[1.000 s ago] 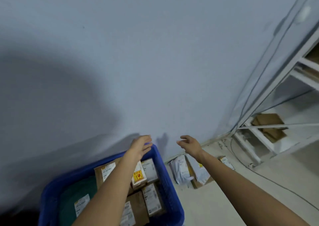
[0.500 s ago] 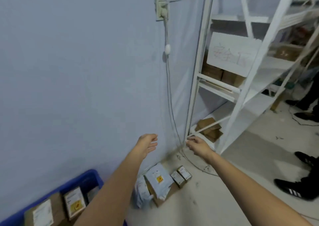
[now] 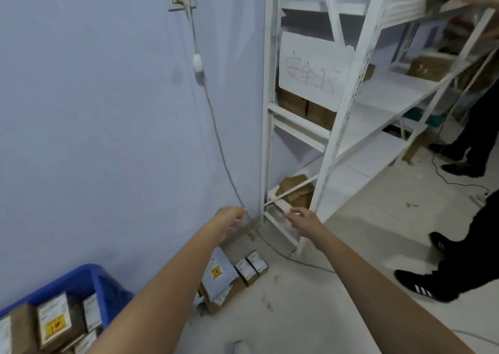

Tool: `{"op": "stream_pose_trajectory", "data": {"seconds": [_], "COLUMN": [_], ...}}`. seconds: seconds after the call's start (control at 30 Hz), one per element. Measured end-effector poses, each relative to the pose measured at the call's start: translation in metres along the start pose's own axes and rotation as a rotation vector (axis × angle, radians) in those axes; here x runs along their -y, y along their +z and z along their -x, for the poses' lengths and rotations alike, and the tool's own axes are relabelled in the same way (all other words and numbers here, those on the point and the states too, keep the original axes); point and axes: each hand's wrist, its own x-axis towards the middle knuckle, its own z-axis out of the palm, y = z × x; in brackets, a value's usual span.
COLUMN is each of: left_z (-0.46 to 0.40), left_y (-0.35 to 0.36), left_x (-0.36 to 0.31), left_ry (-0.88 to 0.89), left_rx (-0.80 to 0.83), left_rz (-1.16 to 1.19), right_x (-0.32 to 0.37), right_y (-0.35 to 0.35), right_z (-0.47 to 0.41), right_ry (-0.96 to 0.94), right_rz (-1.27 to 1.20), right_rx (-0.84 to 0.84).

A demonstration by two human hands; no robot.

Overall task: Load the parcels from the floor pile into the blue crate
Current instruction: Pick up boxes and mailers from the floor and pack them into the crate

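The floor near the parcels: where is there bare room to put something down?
Bare floor lies between the floor pile, the white rack and the bystander's black shoes. It is crowded along the wall, with pile and cable, and inside the blue crate. Both hands hold nothing.

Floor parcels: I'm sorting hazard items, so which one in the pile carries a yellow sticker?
The grey mailer bag lying on the brown box; the two small boxes beside it show only white labels.
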Motion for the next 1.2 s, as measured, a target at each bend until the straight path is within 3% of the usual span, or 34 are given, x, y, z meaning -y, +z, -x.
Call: {"op": "stream_pose_trajectory", "data": {"seconds": [0.47,0.67,0.87,1.2], "left_z": [-0.198,-0.244,-0.316,-0.499], "left_y": [0.043,0.047,0.065,0.128], "left_x": [-0.031,0.002,0.096,0.329], "left_ry": [-0.163,-0.321,-0.425,-0.537], "left_rx": [0.022,-0.078,-0.156,-0.235], "left_rz": [0.117,0.197,0.339,0.458], "right_x": [0.000,-0.020,-0.098,-0.353], "right_y": [-0.013,0.001,0.038,0.147], "right_z": [-0.189,-0.248,-0.334,-0.470], "right_ry": [0.148,0.263,0.337,0.457], "right_rz": [0.160,0.263,0.418,0.615], "right_rx": [0.076,0.274,0.420,0.555]}}
